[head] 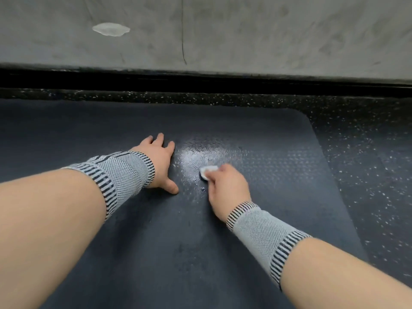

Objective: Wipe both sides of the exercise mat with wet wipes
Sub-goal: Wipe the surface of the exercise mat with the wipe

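While right grip (227,186) pinches wipe (208,171), mat (278,175) beneath

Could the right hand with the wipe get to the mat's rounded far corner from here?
Probably yes: nothing lies between the right hand and the corner, though the arm must stretch.

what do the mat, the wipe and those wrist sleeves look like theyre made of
Exercise mat: likely rubber or foam, dark matte, with an embossed dot texture that shines where it looks wet.
Wet wipe: thin white nonwoven cloth by its look, bunched in the right hand.
Wrist sleeves: stretchy knit fabric, grey mesh weave with black-striped bands.
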